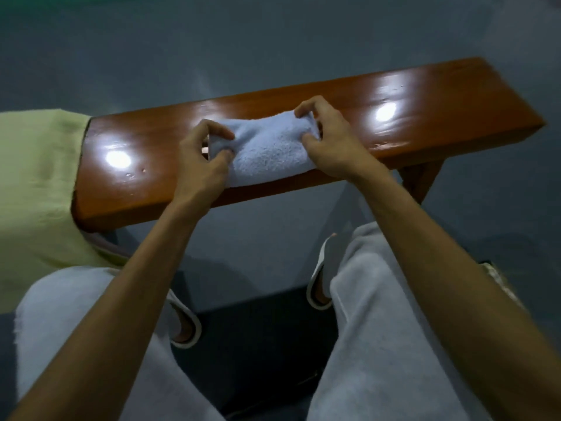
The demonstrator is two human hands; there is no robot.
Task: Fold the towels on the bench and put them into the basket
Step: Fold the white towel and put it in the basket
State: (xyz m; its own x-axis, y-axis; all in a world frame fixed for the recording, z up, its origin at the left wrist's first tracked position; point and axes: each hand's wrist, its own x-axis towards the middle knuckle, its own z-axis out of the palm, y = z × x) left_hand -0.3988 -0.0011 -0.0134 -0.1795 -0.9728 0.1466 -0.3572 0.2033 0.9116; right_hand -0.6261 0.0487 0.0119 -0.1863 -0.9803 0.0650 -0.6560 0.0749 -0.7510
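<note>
Blue towel (267,147), folded to a thick, short pad, flat on the middle of the bench (425,117), close to its front edge. Pinched at both short ends.

At the left end: fingertips (226,135) curled down from above and thumb from the near side, pressed together on a small fold of the cloth. Perhaps one more finger tucked under the edge; hard to tell in the dim light. At the right end: fingertips (302,112) bent over the far corner, thumb pushed against the near side of the same end, cloth bunched in between.

Behind these, left hand (197,165) with knuckles up and wrist above the front edge of the bench. Right hand (329,138) the same way, a little farther over the board. Both forearms bare, reaching forward from the bottom corners.

Further out: brown, glossy wood with two bright spots of reflected light, one on each side of the pad and apart from it. Green towel (33,183), not folded, draped over the left end of the bench and hanging down its side, well apart from the blue one. Under the bench, two knees in grey trousers (379,299) and feet in slippers (322,256) with pale rims, on a dark grey floor (243,41).
</note>
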